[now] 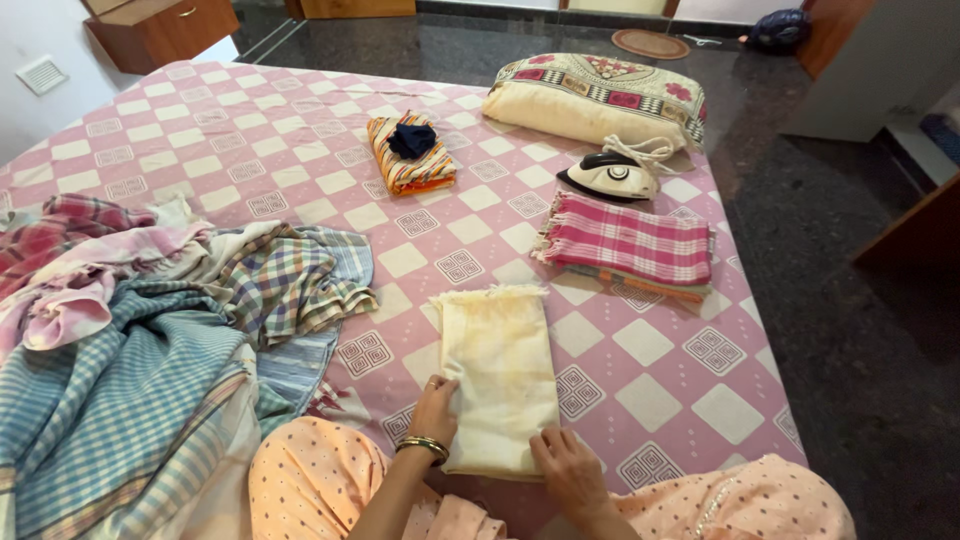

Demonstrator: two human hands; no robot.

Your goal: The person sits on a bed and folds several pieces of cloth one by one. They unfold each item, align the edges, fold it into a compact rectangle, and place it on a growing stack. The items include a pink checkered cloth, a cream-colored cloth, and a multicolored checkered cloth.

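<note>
Cream towel (497, 375): folded into a long narrow strip, fringe at the far end, lying flat on the pink checked bedsheet (300, 150) right in front of the person.
Left hand (435, 408): fingers together and laid flat on the strip's left edge near the near end; a gold bangle (424, 446) sits at the wrist. It pinches nothing.
Right hand (568, 468): palm down, fingers spread a little, pressing the near right corner of the strip; it grips nothing.
Step in hand, as I judge it: smoothing and squaring the folded strip.
Doing it well: keep both palms flat, line up the long edges so no layer peeks out, and push air and creases toward the fringe rather than sideways.
Watch for: faint yellowish marks and soft wrinkles across the middle; the cloth looks thin and likely to slide on the sheet, so light, even pressure suits it.
Finished stack: pink plaid folded cloths (630, 245) lie to the far right, well apart from the strip.
Nearby: electric iron (610, 177) with coiled cord just beyond that stack; orange striped folded cloth (410, 160) with a dark piece on top further off; pillow (595, 98) at the far edge.
Unfolded heap (140, 330): checked and striped cloths at the left, near the left arm.
</note>
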